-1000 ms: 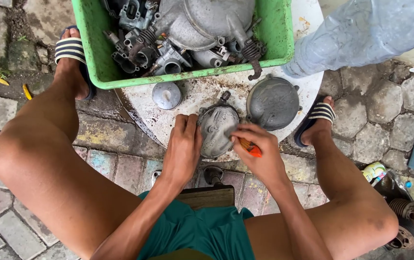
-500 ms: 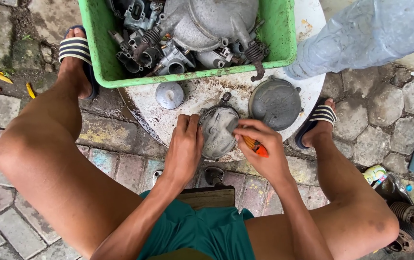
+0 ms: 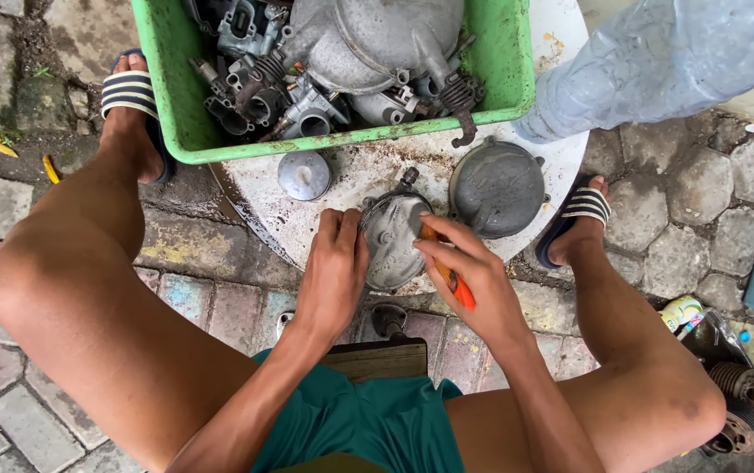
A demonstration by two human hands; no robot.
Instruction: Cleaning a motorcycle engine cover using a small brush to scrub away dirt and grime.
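Seated low, knees spread, feet in striped sandals to either side of a round white slab (image 3: pixel 561 52) serving as bench. Nearest, a small wooden block (image 3: pixel 375 357) between the thighs, a dark metal piece just beyond it. Left hand (image 3: pixel 335 273) pressed against the left edge of the grey cover (image 3: pixel 394 238), fingers curled over its rim, seemingly to keep it from turning or sliding. Right hand (image 3: pixel 475 282) closed round an orange-handled tool (image 3: pixel 451 278), tip angled onto the cover's right side; what the tip meets is hidden by the fingers. Cover lying flat at the slab's near edge, close to the body, probably for reach and leverage. Just beyond, a small round cap (image 3: pixel 304 174) to the left and a darker domed lid (image 3: pixel 497 187) to the right, set apart from the work. Farther, a green tub (image 3: pixel 510 66) heaped with grimy engine parts, resting on the slab. A clear plastic bottle (image 3: pixel 657 61) at upper right, tilted.
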